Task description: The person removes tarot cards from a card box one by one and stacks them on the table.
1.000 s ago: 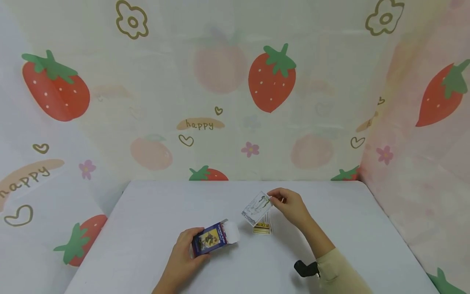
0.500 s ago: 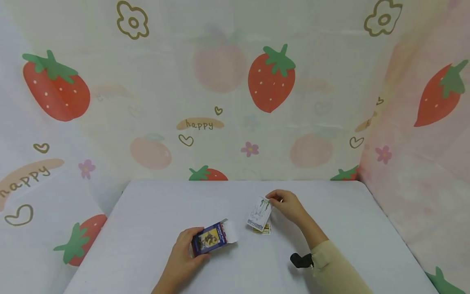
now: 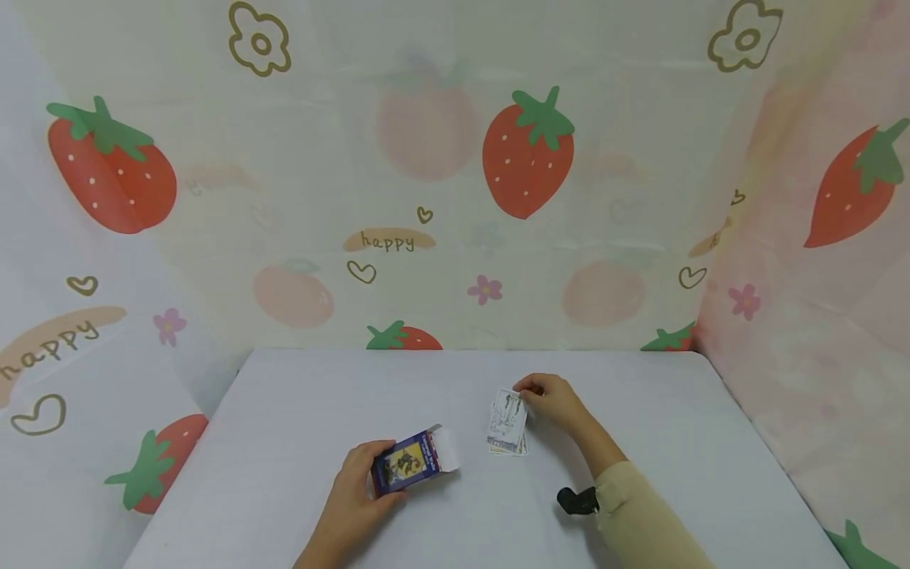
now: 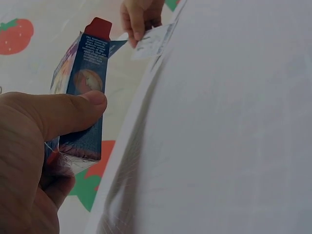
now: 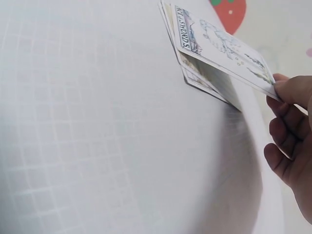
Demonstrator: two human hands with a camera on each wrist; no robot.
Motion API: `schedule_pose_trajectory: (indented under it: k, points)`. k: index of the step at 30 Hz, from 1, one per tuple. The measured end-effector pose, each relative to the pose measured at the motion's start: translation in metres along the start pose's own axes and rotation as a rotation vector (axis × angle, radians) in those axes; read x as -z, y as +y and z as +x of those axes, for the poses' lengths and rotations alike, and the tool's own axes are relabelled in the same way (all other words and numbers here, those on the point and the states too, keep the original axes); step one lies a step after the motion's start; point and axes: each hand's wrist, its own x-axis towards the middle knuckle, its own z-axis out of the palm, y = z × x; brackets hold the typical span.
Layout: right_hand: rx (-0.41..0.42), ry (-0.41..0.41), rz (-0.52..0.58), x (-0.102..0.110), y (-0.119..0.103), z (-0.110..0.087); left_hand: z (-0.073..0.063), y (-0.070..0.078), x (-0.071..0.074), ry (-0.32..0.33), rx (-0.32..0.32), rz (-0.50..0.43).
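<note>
My left hand (image 3: 355, 498) grips a dark blue card box (image 3: 407, 465) with a yellow picture on its face. Its white end flap (image 3: 446, 449) stands open toward the right. In the left wrist view, the thumb lies across the printed side of the box (image 4: 90, 117). My right hand (image 3: 558, 401) pinches the far end of a white tarot card (image 3: 507, 423) with "SWORDS" in its lettering. The card's near end meets a small stack of cards (image 5: 199, 83) on the table, while the pinched end is raised above it. Most of the stack is hidden under this card.
A white cloth covers the table (image 3: 284, 411). Behind it hangs a pale curtain (image 3: 455, 261) printed with strawberries, flowers and "happy". A small black device (image 3: 577, 500) sits at my right wrist, by the beige sleeve (image 3: 643, 514).
My right hand has swung the card from a slanted position left of the stack to nearly lined up over it, lowering it slightly. My left hand and the box have stayed put.
</note>
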Motion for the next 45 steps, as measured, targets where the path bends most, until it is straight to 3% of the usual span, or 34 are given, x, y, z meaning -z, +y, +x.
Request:
schedule_pose_trajectory:
  k: [11, 30, 37, 45]
  points:
    - [-0.001, 0.013, -0.069, -0.010, 0.008, 0.007, -0.001, -0.003, -0.001, 0.027, -0.039, 0.019]
    - [0.088, 0.019, -0.226, -0.020, 0.012, 0.009, -0.001, 0.000, -0.001, 0.017, -0.021, 0.025]
    - [0.109, -0.006, -0.236, -0.019, 0.013, 0.011, -0.001, 0.001, 0.001, -0.008, 0.028, 0.001]
    - [0.047, 0.019, -0.176, -0.017, 0.011, 0.007, -0.001, 0.001, 0.000, -0.011, 0.027, -0.021]
